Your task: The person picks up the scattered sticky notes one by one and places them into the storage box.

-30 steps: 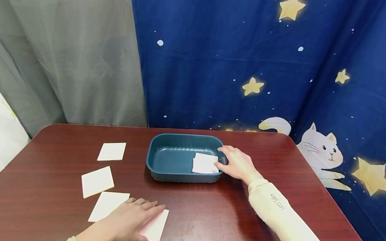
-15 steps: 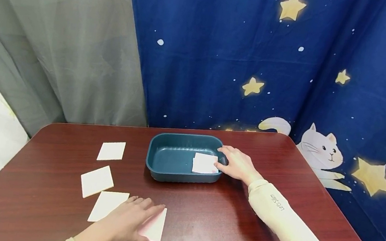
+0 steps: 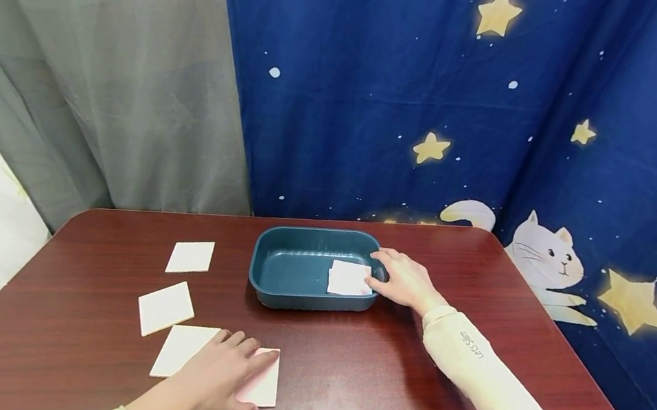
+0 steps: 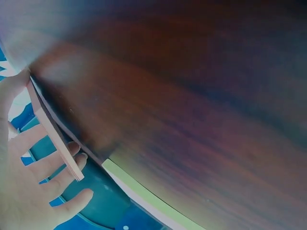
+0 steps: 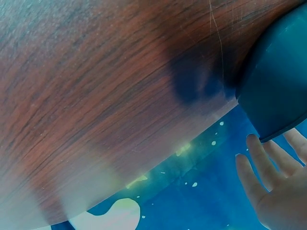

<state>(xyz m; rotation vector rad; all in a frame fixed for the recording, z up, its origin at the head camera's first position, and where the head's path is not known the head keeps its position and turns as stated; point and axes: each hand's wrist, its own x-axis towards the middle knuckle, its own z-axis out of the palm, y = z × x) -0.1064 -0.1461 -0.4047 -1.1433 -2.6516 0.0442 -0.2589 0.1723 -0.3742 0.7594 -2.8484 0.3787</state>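
My left hand (image 3: 222, 374) grips a pale square note pad (image 3: 262, 385) near the front of the table, thumb at its near edge and fingers at its far edge. In the left wrist view the pad's pinkish edge (image 4: 53, 132) runs from thumb to fingers. Partly under this hand is another white-topped pad (image 3: 180, 350). My right hand (image 3: 406, 281) holds the right end of a dark teal box (image 3: 286, 293), with thumb and index finger over the rim. The right wrist view shows its fingers (image 5: 261, 163) at the box rim. Overlapping white pads (image 3: 348, 278) lie inside, at the right end.
Two more white square pads, an upper one (image 3: 191, 257) and a lower one (image 3: 165, 308), lie left of the box on the reddish-brown table (image 3: 379, 392). Behind the table's back edge hang a grey curtain (image 3: 104, 64) and a blue star-patterned curtain (image 3: 355, 98).
The pad under my left hand has shifted slightly leftward and away from me, turning a little. My right hand and the box stay where they were.
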